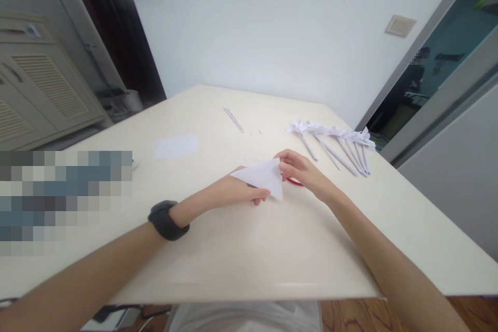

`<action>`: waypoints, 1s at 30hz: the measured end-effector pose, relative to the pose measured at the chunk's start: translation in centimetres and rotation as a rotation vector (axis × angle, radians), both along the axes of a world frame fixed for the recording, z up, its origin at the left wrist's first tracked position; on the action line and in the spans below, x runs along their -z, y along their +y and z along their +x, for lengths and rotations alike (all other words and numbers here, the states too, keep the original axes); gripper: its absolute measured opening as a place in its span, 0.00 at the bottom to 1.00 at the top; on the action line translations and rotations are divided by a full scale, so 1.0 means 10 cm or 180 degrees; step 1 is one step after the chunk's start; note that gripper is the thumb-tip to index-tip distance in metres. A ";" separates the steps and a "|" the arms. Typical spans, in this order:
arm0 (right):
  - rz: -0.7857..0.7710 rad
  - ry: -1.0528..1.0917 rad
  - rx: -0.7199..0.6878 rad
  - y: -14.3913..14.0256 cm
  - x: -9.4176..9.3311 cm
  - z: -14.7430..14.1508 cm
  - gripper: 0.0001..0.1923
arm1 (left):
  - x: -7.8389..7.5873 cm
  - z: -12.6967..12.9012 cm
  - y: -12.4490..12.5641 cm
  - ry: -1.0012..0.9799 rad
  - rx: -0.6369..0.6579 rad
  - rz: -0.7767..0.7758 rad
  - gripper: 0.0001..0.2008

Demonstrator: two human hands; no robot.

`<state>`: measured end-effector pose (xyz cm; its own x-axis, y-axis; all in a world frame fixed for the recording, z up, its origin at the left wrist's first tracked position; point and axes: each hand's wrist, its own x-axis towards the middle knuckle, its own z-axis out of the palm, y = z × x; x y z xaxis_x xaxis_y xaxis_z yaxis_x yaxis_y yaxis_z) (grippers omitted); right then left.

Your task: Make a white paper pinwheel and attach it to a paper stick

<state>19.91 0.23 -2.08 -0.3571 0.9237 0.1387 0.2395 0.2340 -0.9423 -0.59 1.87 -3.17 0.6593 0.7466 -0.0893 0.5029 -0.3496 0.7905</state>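
I see both hands meeting over the middle of the cream table [241, 249], sharing one folded white paper triangle [262, 176]. The left hand [233, 193] grasps it from below, fingers curled under the near edge with fingertips showing beneath the paper; a dark watch [166, 219] sits on that wrist. The right hand [301, 171] pinches the triangle's far right corner between thumb and fingers.

The triangle is held just above the tabletop, close to flat. Its long edge runs from a sharp tip at the left, near the left knuckles, up to the corner in the right hand, so its long axis lies roughly left to right, rising slightly away from me. A third, narrower point aims down toward me at the lower right.

Under the right hand, a sliver of something red [294, 182] shows on the table; I cannot tell what it is.

Further right lies a row of folded white paper flowers [334, 137] on thin stems, heads overlapping, stems fanned toward the near right. I count about six, but the overlapping heads make the number uncertain. One flat white paper sheet [176, 146] lies at the left, well apart from the hands. One thin white paper strip [233, 120] lies beyond the hands, angled away left.
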 end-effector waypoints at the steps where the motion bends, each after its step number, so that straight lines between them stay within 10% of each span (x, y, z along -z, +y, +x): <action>1: 0.0026 -0.0019 -0.0058 -0.02 0.00 -0.03 0.10 | 0.00 0.00 -0.01 0.0047 0.0149 -0.0051 0.10; 14: 0.0174 -0.0278 0.0073 0.00 0.02 -0.04 0.05 | -0.22 -0.07 0.12 -0.1436 -0.0688 0.0261 0.09; 30: 0.0006 -0.0648 -0.0648 -0.11 0.02 -0.10 0.06 | -0.22 -0.04 0.06 -0.1617 -0.0603 0.0125 0.11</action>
